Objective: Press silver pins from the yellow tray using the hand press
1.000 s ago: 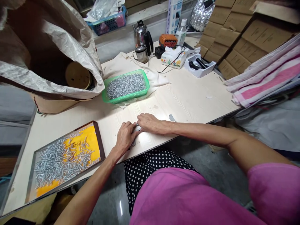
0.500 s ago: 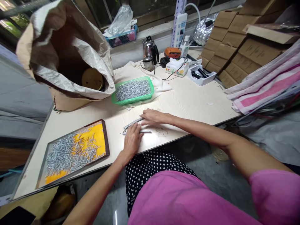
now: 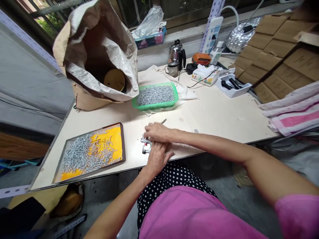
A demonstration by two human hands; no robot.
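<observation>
On the table's front part lies a silver metal hand tool (image 3: 146, 145), with a small red part and a black end showing at its left side. My left hand (image 3: 157, 157) is closed on it from the front, thumb sticking out to the right. Across the top lies my right hand (image 3: 159, 131), its fingers bent down over the tool and partly covering my left fingertips. A thin metal bar (image 3: 163, 121) pokes out behind my right hand. Most of the tool is hidden under both hands.
To the left, a shallow tray (image 3: 122, 141) holds small metal pins on a yellow sheet. A green basket (image 3: 154, 105) full of similar pins stands behind my hands. Near it are a large open sack (image 3: 87, 94), a kettle (image 3: 175, 53), a tissue box (image 3: 204, 76) and stacked cardboard boxes (image 3: 270, 53).
My right hand has moved from the tool's far handle onto its body, over my left fingers. The tool has turned, and its red and black parts now show. The camera view has shifted left.
</observation>
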